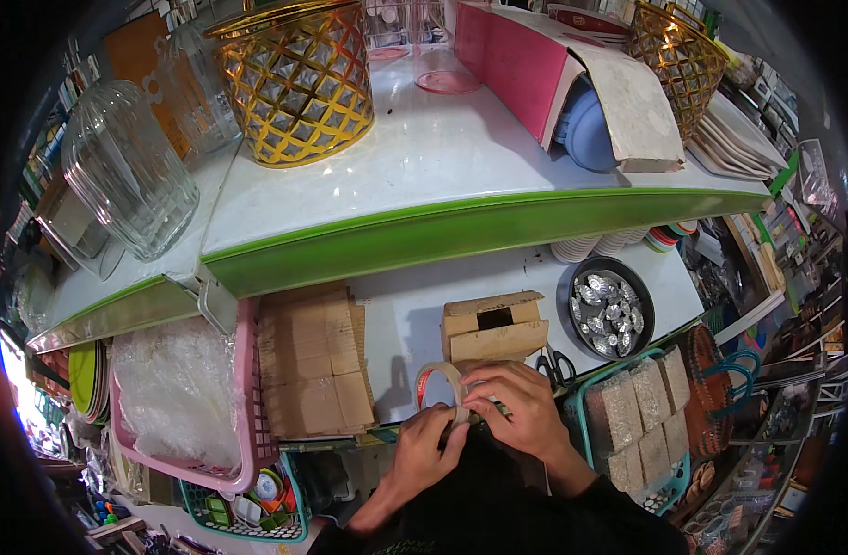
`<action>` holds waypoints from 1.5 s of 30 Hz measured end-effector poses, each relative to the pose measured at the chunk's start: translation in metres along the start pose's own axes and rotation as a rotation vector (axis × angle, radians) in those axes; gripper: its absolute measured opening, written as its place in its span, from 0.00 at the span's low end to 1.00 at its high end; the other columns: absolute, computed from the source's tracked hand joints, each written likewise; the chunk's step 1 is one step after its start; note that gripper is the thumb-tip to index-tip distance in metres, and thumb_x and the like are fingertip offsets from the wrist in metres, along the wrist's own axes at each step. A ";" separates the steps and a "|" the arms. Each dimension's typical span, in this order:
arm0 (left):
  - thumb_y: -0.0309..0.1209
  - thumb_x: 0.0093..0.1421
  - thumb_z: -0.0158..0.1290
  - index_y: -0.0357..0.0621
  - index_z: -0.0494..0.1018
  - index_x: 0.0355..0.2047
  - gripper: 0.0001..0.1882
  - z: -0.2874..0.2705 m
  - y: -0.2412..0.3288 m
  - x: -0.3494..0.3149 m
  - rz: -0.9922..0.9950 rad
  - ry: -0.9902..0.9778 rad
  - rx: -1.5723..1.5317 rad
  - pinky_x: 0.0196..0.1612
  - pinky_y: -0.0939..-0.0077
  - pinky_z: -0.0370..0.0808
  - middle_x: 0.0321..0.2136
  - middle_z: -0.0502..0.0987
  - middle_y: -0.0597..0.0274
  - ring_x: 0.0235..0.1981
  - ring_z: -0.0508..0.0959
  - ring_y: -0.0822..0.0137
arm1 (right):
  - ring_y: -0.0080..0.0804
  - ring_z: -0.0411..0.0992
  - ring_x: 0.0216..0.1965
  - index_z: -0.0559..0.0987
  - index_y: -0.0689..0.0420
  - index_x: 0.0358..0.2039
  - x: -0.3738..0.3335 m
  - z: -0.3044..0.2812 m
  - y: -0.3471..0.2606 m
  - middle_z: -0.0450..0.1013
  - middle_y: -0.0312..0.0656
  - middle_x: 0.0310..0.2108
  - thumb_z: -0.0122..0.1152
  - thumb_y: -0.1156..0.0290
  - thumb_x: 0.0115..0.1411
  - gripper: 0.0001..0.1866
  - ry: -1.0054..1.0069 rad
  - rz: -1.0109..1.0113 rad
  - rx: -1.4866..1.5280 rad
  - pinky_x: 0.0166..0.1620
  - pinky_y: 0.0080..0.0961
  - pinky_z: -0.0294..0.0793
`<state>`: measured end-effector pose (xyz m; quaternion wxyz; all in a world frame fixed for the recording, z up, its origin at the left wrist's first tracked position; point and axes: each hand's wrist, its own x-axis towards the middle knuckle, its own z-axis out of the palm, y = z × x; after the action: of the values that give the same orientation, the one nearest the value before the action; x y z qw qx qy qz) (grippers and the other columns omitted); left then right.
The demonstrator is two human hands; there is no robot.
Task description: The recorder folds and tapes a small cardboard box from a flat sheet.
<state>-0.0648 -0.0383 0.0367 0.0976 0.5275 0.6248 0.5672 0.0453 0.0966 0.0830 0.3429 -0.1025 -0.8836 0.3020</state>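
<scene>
A roll of tan tape [454, 381] is held upright just in front of me, near the lower shelf's edge. My left hand [426, 451] grips the roll from below, thumb and fingers closed on it. The fingers of my right hand [518, 407] are bent and pressed together at the roll's right side, pinching at the tape's surface; whether a loose end is between them is hidden. Right beyond the roll sits a small cardboard box [493, 340] with its top flaps parted. Black-handled scissors [557, 368] lie close to my right hand.
Flattened cardboard [315, 365] and a pink basket of clear plastic wrap [248, 398] are at left. A black round pan [572, 305] of silver metal pieces stands at right, above a teal basket [586, 430] of wrapped blocks. Overhead, the green-edged shelf [479, 227] carries glassware.
</scene>
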 end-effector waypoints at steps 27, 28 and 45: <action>0.31 0.51 0.63 0.35 0.67 0.29 0.16 -0.007 0.002 -0.003 -0.099 0.022 -0.159 0.20 0.71 0.65 0.17 0.66 0.57 0.16 0.66 0.65 | 0.40 0.78 0.40 0.80 0.60 0.34 0.006 0.010 -0.013 0.77 0.43 0.41 0.68 0.73 0.55 0.07 -0.040 0.080 0.107 0.43 0.30 0.77; 0.35 0.53 0.62 0.36 0.66 0.28 0.17 -0.007 0.005 -0.002 -0.151 0.020 -0.134 0.21 0.73 0.63 0.18 0.65 0.60 0.18 0.65 0.69 | 0.40 0.78 0.40 0.80 0.60 0.34 0.006 0.011 -0.014 0.78 0.43 0.41 0.68 0.73 0.54 0.08 -0.024 0.054 0.080 0.43 0.30 0.77; 0.34 0.60 0.57 0.37 0.63 0.25 0.16 -0.003 -0.005 0.003 -0.158 0.125 -0.176 0.19 0.71 0.62 0.15 0.63 0.56 0.15 0.62 0.68 | 0.40 0.78 0.37 0.79 0.61 0.32 0.007 0.022 -0.012 0.79 0.45 0.37 0.72 0.74 0.50 0.10 0.039 -0.015 -0.017 0.40 0.31 0.78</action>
<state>-0.0715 -0.0369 0.0349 0.1486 0.4295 0.6172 0.6422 0.0255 0.0789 0.0811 0.3615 -0.1046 -0.8800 0.2897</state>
